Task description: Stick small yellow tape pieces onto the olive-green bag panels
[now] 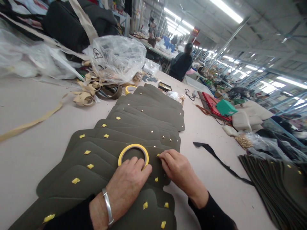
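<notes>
Overlapping dark olive panels (100,182) spread down the table in front of me. Yellow tape pieces (75,180) dot the nearer ones, while small metal studs (152,131) show on the farther ones. My left hand (128,182), with a silver bangle on its wrist, has its fingers curled over the near edge of a yellow tape roll (133,146) lying on the panels. Just right of it, my right hand (176,167) pinches a small yellow tape piece (158,155) at a panel's right side.
A stack of olive panels (268,185) lies at the right, near a black strip (220,163). Clear plastic bags (117,57) and coiled beige strips (83,97) are at the back left. A green box (226,107) rests on a red case (211,103). A person (181,64) is farther off.
</notes>
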The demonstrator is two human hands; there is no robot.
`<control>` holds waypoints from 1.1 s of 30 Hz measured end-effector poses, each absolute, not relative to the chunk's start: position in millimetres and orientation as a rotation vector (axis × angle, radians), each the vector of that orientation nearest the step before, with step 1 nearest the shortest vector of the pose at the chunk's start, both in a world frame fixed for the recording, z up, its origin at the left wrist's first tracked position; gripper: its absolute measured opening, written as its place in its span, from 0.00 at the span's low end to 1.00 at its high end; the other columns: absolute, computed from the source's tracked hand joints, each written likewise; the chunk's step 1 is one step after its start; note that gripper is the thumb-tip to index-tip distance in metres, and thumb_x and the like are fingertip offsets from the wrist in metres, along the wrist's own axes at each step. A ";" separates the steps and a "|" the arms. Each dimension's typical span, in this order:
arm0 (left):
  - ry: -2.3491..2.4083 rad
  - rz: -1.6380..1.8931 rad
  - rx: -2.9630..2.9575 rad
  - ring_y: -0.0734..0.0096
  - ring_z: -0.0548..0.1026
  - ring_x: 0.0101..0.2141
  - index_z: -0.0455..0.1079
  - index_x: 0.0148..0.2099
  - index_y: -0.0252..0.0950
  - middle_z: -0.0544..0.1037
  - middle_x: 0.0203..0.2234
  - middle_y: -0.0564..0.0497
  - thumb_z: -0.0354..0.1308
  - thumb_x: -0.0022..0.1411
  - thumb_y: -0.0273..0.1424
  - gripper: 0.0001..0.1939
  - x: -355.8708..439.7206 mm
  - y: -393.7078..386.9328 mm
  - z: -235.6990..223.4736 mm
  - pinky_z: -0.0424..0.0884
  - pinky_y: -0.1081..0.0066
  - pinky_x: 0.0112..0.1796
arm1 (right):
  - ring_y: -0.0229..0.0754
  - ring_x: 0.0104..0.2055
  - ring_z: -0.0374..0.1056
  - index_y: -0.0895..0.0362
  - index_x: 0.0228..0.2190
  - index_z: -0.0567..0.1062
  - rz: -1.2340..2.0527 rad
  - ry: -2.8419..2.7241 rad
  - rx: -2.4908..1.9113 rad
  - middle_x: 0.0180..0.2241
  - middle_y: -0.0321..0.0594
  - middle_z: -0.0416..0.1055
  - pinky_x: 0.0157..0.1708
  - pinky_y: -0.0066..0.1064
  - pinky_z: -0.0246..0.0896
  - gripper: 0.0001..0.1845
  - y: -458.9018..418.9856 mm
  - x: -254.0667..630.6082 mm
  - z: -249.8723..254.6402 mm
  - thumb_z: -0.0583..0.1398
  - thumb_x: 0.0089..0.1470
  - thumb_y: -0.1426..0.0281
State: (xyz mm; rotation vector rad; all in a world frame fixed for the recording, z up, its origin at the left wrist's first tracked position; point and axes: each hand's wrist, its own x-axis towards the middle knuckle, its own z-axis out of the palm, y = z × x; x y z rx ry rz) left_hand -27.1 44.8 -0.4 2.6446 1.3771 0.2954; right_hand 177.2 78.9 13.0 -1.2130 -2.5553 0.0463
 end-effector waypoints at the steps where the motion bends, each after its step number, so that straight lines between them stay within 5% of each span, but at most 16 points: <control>1: 1.368 0.290 2.657 0.60 0.69 0.32 0.66 0.36 0.39 0.71 0.30 0.50 0.49 0.61 0.19 0.09 -27.0 45.0 -0.2 0.69 0.62 0.32 | 0.43 0.37 0.70 0.58 0.35 0.73 -0.005 -2.627 -1.190 0.32 0.44 0.73 0.37 0.33 0.67 0.10 78.6 175.6 12.3 0.53 0.61 0.78; 16: 1.038 0.537 2.533 0.66 0.69 0.31 0.65 0.39 0.37 0.69 0.31 0.50 0.41 0.69 0.28 0.12 -37.6 51.4 16.4 0.68 0.66 0.33 | 0.50 0.32 0.75 0.61 0.27 0.79 0.124 -2.348 -2.037 0.29 0.52 0.78 0.29 0.32 0.63 0.09 95.5 129.9 21.6 0.58 0.49 0.76; 23: 1.048 0.678 2.526 0.67 0.72 0.30 0.66 0.38 0.37 0.71 0.29 0.51 0.40 0.70 0.27 0.13 -41.8 50.3 10.1 0.69 0.68 0.31 | 0.44 0.27 0.75 0.57 0.21 0.78 0.437 -2.487 -1.775 0.24 0.45 0.78 0.26 0.28 0.59 0.12 59.2 143.5 30.0 0.58 0.49 0.77; 27: 1.030 0.801 2.490 0.69 0.74 0.31 0.66 0.41 0.38 0.73 0.30 0.52 0.42 0.70 0.27 0.11 -40.7 50.7 6.4 0.71 0.70 0.31 | 0.38 0.28 0.73 0.55 0.30 0.79 0.625 -2.167 -1.629 0.27 0.38 0.79 0.28 0.25 0.62 0.11 44.1 158.2 36.0 0.56 0.55 0.76; 33: 0.987 0.994 2.488 0.73 0.78 0.42 0.53 0.64 0.38 0.78 0.44 0.49 0.45 0.70 0.30 0.21 -39.3 49.1 7.3 0.74 0.77 0.42 | 0.36 0.30 0.70 0.57 0.37 0.77 0.677 -1.993 -1.227 0.30 0.38 0.76 0.32 0.27 0.65 0.10 38.1 152.4 35.4 0.57 0.56 0.76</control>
